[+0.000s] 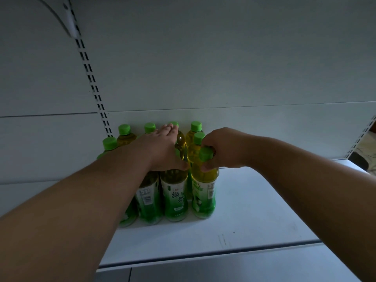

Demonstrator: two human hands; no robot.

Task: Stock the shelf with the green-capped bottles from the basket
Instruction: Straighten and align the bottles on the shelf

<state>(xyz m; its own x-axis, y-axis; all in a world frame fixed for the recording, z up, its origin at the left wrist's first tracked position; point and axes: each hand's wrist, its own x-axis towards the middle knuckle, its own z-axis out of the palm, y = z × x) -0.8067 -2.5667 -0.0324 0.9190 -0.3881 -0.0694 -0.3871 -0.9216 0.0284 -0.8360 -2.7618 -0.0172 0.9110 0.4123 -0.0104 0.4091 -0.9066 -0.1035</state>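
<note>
Head camera looks along both bare forearms into a dim white shelf [254,210]. Farthest left, a slotted upright [95,92] runs up the back panel. Beside it stands a cluster of green-capped bottles [126,135], packed upright in rows against the back wall.

Next comes the left hand [160,151], lying flat over the tops of the middle bottles, fingers straight and reaching toward the back row, thumb down near the shoulder of a front bottle. It grips nothing; it seems to be steadying the group.

Just right of it, the right hand [221,149] is curled round the neck of the front-right bottle [204,186], pinching just under its cap. That bottle stands upright on the shelf, long axis vertical, touching its neighbour on the left, at the outer edge of the cluster.

Bare shelf stretches away to the right, so I'd guess the next row grows that way, nearer the right hand. The basket is out of view.
</note>
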